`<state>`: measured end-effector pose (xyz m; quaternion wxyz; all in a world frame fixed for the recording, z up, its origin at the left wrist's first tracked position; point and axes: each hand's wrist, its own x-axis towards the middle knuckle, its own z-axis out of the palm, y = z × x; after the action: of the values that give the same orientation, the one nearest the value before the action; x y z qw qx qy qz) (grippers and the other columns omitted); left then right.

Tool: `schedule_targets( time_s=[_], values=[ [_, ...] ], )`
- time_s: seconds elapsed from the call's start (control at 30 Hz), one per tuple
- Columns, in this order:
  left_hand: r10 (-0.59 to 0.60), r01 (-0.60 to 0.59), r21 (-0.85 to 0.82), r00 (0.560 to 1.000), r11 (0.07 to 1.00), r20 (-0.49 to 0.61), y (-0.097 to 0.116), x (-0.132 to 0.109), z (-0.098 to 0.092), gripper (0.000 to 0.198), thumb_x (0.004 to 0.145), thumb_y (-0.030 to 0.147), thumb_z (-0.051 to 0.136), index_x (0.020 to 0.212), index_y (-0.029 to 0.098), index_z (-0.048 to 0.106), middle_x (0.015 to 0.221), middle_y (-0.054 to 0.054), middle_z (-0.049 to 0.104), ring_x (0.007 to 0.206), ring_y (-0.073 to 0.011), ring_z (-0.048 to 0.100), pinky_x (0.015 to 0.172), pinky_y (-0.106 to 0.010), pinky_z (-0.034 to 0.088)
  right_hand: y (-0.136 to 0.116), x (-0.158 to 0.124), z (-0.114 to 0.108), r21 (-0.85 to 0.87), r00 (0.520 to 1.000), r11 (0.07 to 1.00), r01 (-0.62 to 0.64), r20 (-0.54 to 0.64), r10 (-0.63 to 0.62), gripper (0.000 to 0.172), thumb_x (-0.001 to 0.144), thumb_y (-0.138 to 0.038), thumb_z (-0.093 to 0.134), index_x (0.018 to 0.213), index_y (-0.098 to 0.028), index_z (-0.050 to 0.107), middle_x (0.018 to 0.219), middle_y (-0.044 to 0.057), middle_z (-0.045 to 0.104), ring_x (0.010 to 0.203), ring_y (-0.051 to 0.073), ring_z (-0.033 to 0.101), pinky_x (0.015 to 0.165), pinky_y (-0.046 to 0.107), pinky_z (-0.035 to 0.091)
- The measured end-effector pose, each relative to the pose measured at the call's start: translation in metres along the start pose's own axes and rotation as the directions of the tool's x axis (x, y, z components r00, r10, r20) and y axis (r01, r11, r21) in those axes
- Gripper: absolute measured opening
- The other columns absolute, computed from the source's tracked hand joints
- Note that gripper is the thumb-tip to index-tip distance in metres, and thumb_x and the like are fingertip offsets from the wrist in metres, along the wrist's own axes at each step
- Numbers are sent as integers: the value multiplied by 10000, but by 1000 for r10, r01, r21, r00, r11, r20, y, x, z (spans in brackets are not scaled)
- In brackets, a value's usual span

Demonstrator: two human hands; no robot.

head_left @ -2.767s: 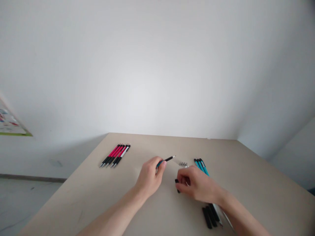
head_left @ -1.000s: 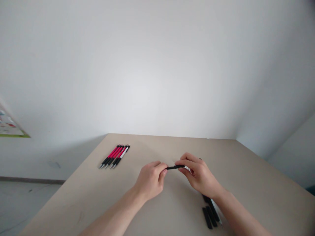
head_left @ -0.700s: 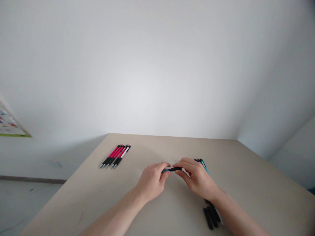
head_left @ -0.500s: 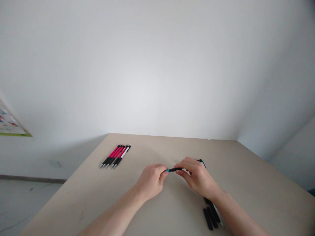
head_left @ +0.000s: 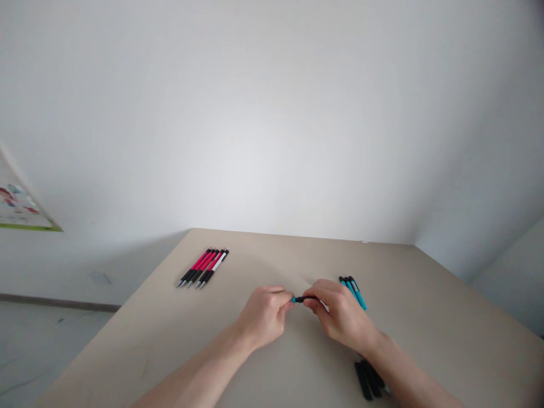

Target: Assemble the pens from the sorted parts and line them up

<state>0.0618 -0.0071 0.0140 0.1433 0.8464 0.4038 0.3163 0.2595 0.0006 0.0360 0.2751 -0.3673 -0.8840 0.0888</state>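
Over the middle of the table, both hands are closed on one slim pen (head_left: 300, 299). My left hand (head_left: 263, 316) pinches its teal barrel, most of which the fingers cover. With thumb and fingertips, my right hand (head_left: 342, 314) grips the black sleeve at the other end. Just beyond the right hand lie several teal pen barrels (head_left: 352, 290) with black ends, side by side. Nearer me, partly under my right forearm, are several black tube-like grips (head_left: 366, 381); a thin tip beside them is blurred.
Several red-and-black pens (head_left: 204, 267), one with a white strip, lie in a row at the table's far left. The beige table (head_left: 272, 255) meets a white wall (head_left: 272, 141) behind. A picture with a green border (head_left: 29, 226) hangs at left.
My right hand has shifted slightly down and closer to my left, and less of the black sleeve shows. The teal barrels behind it are now more exposed. The view has moved a little.
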Motion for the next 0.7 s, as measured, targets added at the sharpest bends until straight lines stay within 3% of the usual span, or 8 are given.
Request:
schedule_targets(
  time_s=[0.2,0.37,0.47,0.6,0.7],
  values=[
    [52,-49,92,998,995,-30,-3,-1,1,248,861,89,438,673,177,575,628,-19,549,599,-137,526,548,-241,328,-3,-1,4,-57,999,998,-39,22,40,269,917,-204,406,766,-162,624,639,49,604,605,162,531,561,272,341],
    [105,-106,213,994,971,14,-3,-1,-1,227,843,81,442,697,182,584,645,-28,584,615,-152,555,551,-257,329,-3,-1,11,-4,986,992,-123,113,122,341,908,-181,363,625,-172,553,525,2,535,506,127,484,515,253,300],
    [74,-86,261,996,962,57,-1,-1,-5,192,835,114,462,700,188,577,667,-31,616,618,-164,574,540,-266,317,-3,2,9,31,974,985,-168,161,161,368,926,-207,366,618,-173,564,507,-10,527,486,123,475,508,250,299],
    [-43,15,298,995,955,86,1,0,-10,195,876,187,438,732,196,570,650,-28,636,596,-179,583,518,-269,290,-3,4,-4,-7,993,999,-39,110,39,193,910,-228,453,845,-173,626,711,39,620,676,168,537,611,272,345],
    [-77,31,328,989,944,126,2,0,-10,244,896,217,413,710,202,571,601,-24,626,553,-179,566,498,-272,255,-1,3,-9,-55,989,994,90,124,-83,204,925,-218,413,886,-168,607,723,58,603,707,187,512,623,289,331]
  ],
)
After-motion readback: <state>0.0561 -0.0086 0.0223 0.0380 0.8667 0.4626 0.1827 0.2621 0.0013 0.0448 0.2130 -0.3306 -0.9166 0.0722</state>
